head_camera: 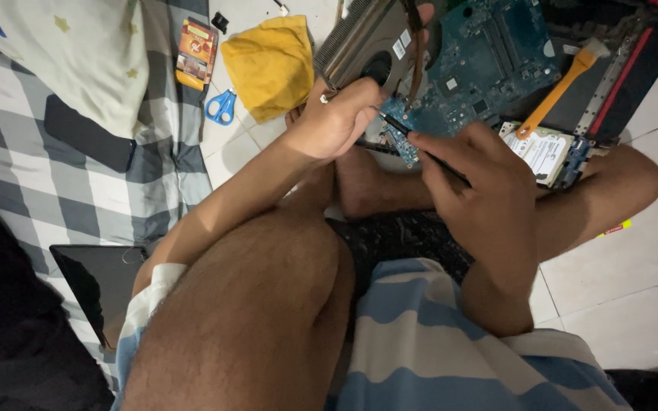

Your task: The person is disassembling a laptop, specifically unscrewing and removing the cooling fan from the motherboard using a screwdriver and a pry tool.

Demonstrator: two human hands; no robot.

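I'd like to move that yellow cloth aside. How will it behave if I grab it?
The yellow cloth lies crumpled and folded, so it is probably floppy and will sag when lifted. It looks light. Pushed across the tile floor, it would likely bunch rather than slide whole.

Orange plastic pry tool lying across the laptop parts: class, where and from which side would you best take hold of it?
Grip the orange plastic pry tool at mid-handle, coming from above. It lies flat and diagonal, its long bare shaft unobstructed; the pale blade end points up-right, and the lower end rests on the silver hard drive.

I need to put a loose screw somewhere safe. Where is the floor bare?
Bare tile floor lies right of the right hand, below the hard drive. A small patch sits between scissors and left hand. Around the circuit board it is crowded.
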